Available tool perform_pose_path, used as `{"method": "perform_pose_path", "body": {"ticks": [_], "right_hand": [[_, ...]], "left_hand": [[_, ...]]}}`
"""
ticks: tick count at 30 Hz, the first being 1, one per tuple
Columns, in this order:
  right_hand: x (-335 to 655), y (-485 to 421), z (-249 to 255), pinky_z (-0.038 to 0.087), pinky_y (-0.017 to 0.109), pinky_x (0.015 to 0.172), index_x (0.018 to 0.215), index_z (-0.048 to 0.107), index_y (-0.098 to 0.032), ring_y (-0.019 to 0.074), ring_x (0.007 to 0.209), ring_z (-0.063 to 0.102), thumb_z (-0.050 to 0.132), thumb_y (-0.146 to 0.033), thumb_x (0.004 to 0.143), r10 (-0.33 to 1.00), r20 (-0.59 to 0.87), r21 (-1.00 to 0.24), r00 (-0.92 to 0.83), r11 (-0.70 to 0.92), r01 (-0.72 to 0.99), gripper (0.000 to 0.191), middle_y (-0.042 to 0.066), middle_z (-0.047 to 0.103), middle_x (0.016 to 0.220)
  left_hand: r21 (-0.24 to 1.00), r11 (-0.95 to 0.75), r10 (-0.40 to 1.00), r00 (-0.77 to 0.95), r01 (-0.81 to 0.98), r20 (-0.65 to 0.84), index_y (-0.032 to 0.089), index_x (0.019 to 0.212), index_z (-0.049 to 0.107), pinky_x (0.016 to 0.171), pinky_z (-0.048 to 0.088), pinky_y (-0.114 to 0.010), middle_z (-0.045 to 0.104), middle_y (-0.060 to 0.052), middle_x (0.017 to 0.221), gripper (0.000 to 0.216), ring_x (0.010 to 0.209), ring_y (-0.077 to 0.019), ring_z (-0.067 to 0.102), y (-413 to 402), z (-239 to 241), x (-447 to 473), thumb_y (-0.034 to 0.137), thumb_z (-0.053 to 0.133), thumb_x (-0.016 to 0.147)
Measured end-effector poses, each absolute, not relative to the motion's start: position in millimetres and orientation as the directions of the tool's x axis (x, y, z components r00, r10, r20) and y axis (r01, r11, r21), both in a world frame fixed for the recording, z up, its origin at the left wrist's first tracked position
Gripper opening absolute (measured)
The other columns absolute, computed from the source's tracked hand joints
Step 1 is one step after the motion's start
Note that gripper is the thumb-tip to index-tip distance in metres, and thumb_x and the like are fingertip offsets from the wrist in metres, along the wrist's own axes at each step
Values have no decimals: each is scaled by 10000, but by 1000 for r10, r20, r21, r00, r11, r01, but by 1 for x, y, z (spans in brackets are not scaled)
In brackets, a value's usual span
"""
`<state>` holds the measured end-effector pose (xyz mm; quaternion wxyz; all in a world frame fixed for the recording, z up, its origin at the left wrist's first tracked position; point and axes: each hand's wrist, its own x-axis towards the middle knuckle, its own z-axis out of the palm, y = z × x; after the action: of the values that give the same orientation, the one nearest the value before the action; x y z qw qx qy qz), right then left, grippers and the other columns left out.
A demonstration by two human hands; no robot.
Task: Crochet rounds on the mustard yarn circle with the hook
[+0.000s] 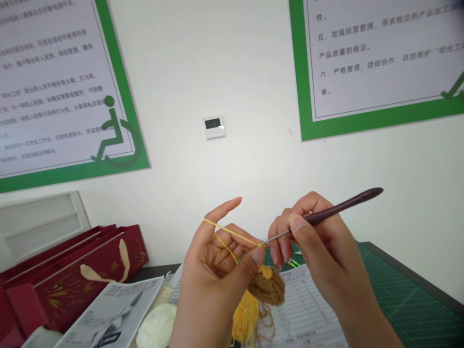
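My left hand (221,266) pinches a small brown and yellow crochet piece (268,285) between thumb and fingers. Yellow yarn (228,227) runs over its raised index finger and down to the work. In my right hand (319,241) is a crochet hook (344,205) with a dark handle, held like a pen. The metal tip of the hook meets the yellow stitches beside my left thumb. Below the piece sits a yellow yarn ball (245,316), with loose brown strands (266,324) next to it.
A white yarn ball (157,326) and a printed sheet (116,309) lie at the left, near dark red gift bags (97,270). Under my hands are a printed form (304,309) and a green cutting mat (402,299). Green-framed posters (304,116) and a small white panel (213,127) are on the wall.
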<state>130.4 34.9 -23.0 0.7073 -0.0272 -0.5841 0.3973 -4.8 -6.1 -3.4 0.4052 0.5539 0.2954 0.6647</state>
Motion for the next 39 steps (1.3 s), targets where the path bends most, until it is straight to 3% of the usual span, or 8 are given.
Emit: {"method": "perform_pose_path", "body": {"ticks": [4, 12, 19, 24, 30, 34, 39], "right_hand": [[129, 33, -24, 492, 272, 586, 896, 505, -235, 121, 589, 634, 474, -254, 1096, 582, 812, -469, 38, 689, -552, 203, -56, 603, 634], [131, 33, -26, 538, 277, 605, 915, 516, -241, 114, 601, 656, 474, -259, 1100, 536, 844, -477, 19, 765, -433, 191, -53, 605, 667], [137, 34, -31, 530, 313, 634, 951, 518, -258, 128, 663, 654, 491, -298, 1099, 546, 837, -526, -33, 788, -321, 156, -40, 621, 744], [136, 36, -28, 516, 288, 606, 933, 505, -255, 119, 619, 627, 503, -319, 1095, 588, 807, -560, -55, 732, -388, 174, -57, 614, 686], [134, 40, -23, 455, 237, 531, 871, 485, -240, 111, 531, 591, 522, -312, 1080, 642, 763, -571, -73, 616, -543, 224, -78, 570, 582], [133, 41, -24, 424, 215, 477, 848, 484, -239, 112, 513, 561, 556, -355, 1060, 708, 695, -647, -126, 539, -539, 252, -64, 605, 596], [130, 42, -26, 424, 200, 445, 826, 496, -231, 111, 500, 575, 573, -355, 1050, 725, 684, -628, -80, 529, -572, 268, -55, 612, 598]], "left_hand": [[851, -482, 875, -71, -207, 478, 250, 1428, 521, 665, 520, -247, 717, 39, 702, 674, 673, -150, 653, -8, -1, -2, 94, 794, 832], [850, -496, 868, -95, -177, 487, 244, 1459, 493, 639, 506, -233, 725, 31, 679, 695, 651, -146, 643, -7, -1, -3, 129, 795, 844], [849, -508, 861, -89, -147, 500, 318, 1537, 413, 637, 506, -210, 742, 31, 692, 802, 648, -136, 653, -7, -1, -3, 154, 803, 856], [844, -512, 859, -76, -160, 506, 368, 1587, 308, 614, 506, -209, 747, 33, 701, 896, 626, -137, 657, -7, -1, -3, 134, 789, 868], [853, -481, 876, -69, -204, 477, 372, 1572, 330, 618, 479, -200, 738, 40, 693, 932, 607, -117, 622, -6, -2, -6, 85, 815, 830], [861, -460, 886, -45, -215, 462, 382, 1564, 347, 648, 499, -241, 741, 28, 696, 919, 625, -143, 664, -5, -2, -8, 139, 841, 829], [862, -454, 891, -83, -225, 447, 375, 1556, 379, 653, 503, -232, 733, 34, 677, 928, 653, -150, 664, -5, -2, -8, 118, 856, 802]]}}
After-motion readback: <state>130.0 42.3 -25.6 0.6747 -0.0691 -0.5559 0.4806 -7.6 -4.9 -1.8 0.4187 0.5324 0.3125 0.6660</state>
